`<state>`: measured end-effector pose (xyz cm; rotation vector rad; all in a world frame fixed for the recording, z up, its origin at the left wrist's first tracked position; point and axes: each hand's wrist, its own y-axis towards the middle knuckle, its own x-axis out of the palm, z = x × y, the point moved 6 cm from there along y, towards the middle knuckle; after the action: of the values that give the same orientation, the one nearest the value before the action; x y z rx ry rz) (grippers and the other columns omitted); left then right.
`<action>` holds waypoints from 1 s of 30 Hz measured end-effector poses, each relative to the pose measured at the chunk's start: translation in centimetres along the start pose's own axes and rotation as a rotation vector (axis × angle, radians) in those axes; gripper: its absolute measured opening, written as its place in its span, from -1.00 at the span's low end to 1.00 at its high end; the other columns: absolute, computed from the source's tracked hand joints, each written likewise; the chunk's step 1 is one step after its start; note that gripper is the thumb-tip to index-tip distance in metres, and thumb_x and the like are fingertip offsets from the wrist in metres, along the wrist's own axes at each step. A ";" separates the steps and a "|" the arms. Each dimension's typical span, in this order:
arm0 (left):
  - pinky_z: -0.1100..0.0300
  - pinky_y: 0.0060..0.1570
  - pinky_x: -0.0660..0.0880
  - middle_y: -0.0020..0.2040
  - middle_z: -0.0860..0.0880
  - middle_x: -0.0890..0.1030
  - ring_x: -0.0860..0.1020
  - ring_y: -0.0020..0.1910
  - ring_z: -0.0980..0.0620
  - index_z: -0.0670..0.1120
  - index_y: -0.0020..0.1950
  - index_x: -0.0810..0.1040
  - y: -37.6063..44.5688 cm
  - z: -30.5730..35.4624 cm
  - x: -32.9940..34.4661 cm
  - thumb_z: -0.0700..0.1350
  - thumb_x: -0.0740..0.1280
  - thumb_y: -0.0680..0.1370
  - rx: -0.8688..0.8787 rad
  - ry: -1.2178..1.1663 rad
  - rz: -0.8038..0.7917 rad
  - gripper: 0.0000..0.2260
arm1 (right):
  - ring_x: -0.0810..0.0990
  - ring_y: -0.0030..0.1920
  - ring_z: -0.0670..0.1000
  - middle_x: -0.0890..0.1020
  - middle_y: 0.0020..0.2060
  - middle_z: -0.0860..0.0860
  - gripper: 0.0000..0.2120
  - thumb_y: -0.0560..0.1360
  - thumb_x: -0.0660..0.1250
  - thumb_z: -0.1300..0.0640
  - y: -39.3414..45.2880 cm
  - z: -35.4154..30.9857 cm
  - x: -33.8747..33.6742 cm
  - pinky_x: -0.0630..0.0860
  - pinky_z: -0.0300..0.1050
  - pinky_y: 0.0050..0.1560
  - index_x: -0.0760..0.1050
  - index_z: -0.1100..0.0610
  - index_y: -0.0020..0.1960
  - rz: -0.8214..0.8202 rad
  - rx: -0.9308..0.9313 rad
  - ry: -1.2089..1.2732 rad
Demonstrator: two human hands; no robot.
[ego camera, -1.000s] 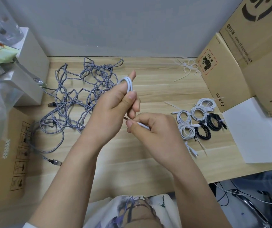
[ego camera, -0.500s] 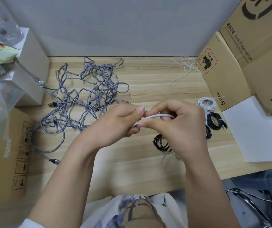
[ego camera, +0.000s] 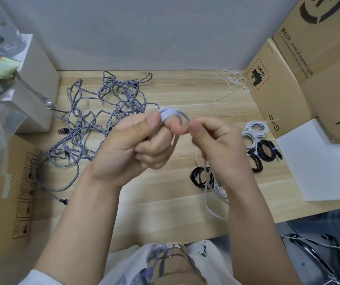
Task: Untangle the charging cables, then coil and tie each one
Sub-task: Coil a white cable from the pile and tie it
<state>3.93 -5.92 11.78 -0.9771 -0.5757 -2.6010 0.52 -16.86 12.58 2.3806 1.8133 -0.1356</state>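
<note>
Both hands are raised over the middle of the wooden table (ego camera: 165, 202), working one white cable (ego camera: 172, 114). The left hand (ego camera: 132, 149) has its fingers curled and its thumb pressed against several turns of the cable wound over the fingertips, so it grips the small coil. The right hand (ego camera: 216, 145) is just beside it, thumb and forefinger pinching the strand where it leaves the coil; the loose end of this cable drops from under the right palm and trails down across the table toward the near edge. To the far left lies the tangle of grey braided cables (ego camera: 103, 120), spread loosely over the tabletop with a USB plug (ego camera: 63, 131) showing at its left side and another plug near the left edge. On the right, close to the cardboard boxes (ego camera: 284, 89), sit the finished coils: white coiled cables (ego camera: 254, 130) farther back and black coiled cables (ego camera: 266, 150) just nearer, with one more black coil (ego camera: 201, 177) lying apart, just below the right wrist and partly crossed by the hanging white strand. A loose bunch of white ties (ego camera: 233, 83) rests at the far right of the table, beside the boxes. A white sheet (ego camera: 319, 165) lies at the right edge.
</note>
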 end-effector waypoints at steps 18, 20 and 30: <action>0.37 -0.37 0.33 -0.44 0.11 0.47 0.37 -0.47 0.16 -0.11 0.15 0.47 -0.6 0.3 -4.9 -0.16 0.11 0.64 -0.009 0.760 0.701 -0.82 | 0.42 -0.40 -0.05 0.44 -0.48 -0.01 -0.80 0.51 0.26 0.00 -2.0 1.1 4.1 0.37 -0.05 -0.28 0.51 -0.08 -0.29 -0.424 0.074 -0.400; 0.35 -0.39 0.34 -0.47 0.09 0.46 0.37 -0.48 0.15 -0.08 0.06 0.51 -0.8 -0.1 -5.1 -0.10 0.15 0.59 -0.088 0.820 0.678 -0.84 | 0.43 -0.41 -0.12 0.53 -0.46 -0.06 -0.81 0.47 0.26 -0.02 -1.8 0.2 3.3 0.36 -0.14 -0.32 0.57 -0.07 -0.28 -0.327 0.010 -0.342; 0.29 -0.52 0.12 -0.59 0.09 0.20 0.12 -0.56 0.12 0.01 -0.36 0.53 -0.6 -1.3 -2.7 0.11 0.00 0.57 -0.283 0.601 0.359 -0.55 | 0.43 -0.44 -0.10 0.57 -0.47 -0.05 -0.77 0.47 0.33 0.11 -1.4 -0.8 0.8 0.36 -0.18 -0.34 0.58 0.13 -0.34 -0.004 -0.092 -0.123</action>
<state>4.88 -5.59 8.92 -0.2809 0.1133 -2.4896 -0.60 -15.56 13.17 2.2543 1.7307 -0.1904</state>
